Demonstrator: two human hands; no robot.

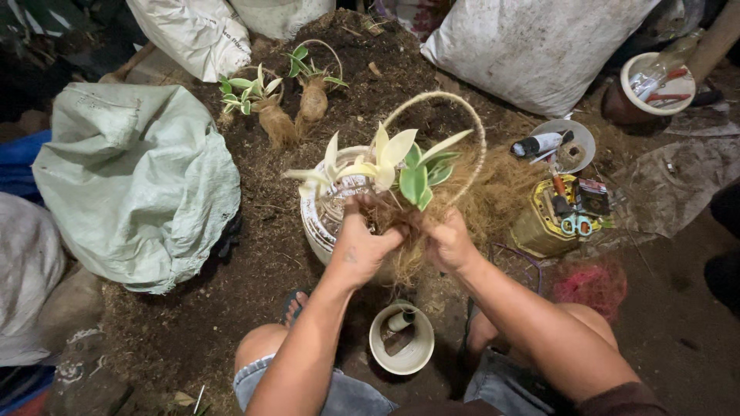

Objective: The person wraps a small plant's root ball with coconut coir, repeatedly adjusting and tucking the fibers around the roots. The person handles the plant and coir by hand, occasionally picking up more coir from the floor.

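My left hand (360, 245) and my right hand (445, 241) are both closed around the fibrous brown root ball (401, 258) of a small plant (393, 166) with cream and green leaves. The plant is held over a white patterned pot (317, 223), in front of a round loop of pale wrapped wire (455, 108). Loose coconut fibre hangs down between my hands.
Dark soil and fibre cover the ground. Two small wrapped plants (274, 104) lie at the back. Sacks lie at left (139, 181) and at the back right (532, 46). A yellow tin with scissors (559, 219), small bowls (566, 142), and a white cup (401, 339) between my knees.
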